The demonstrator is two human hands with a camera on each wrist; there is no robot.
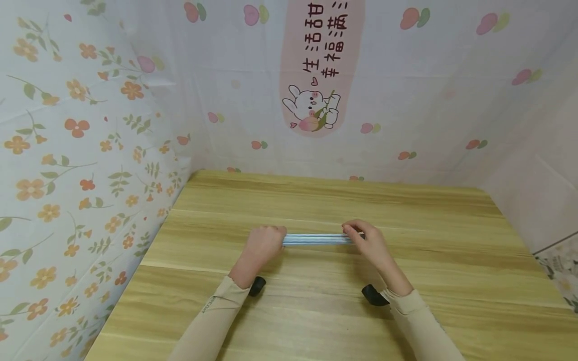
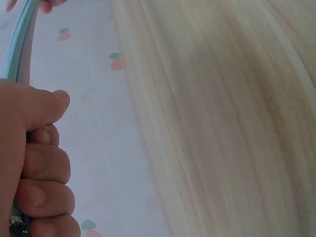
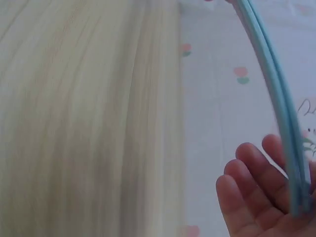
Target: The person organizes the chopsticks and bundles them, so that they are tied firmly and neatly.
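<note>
A bundle of long, thin light-blue strips (image 1: 318, 239) stretches sideways between the two hands, over the wooden table. My left hand (image 1: 265, 240) grips its left end, the fingers curled tightly round it in the left wrist view. Below that fist (image 2: 44, 163) a dark patterned bit shows. At the other end, my right hand (image 1: 368, 243) holds its fingers loosely extended. In the right wrist view the strips (image 3: 276, 89) run down in front of the open palm (image 3: 266, 197), their end close to it; the thumb is mostly out of that view.
Pale wood-grain table (image 1: 316, 200) lies beneath both hands. A printed curtain (image 1: 226, 90) with fruit and a rabbit hangs at the back, and a floral curtain (image 1: 77, 150) hangs on the left. Black camera parts (image 1: 257, 286) sit at the wrists.
</note>
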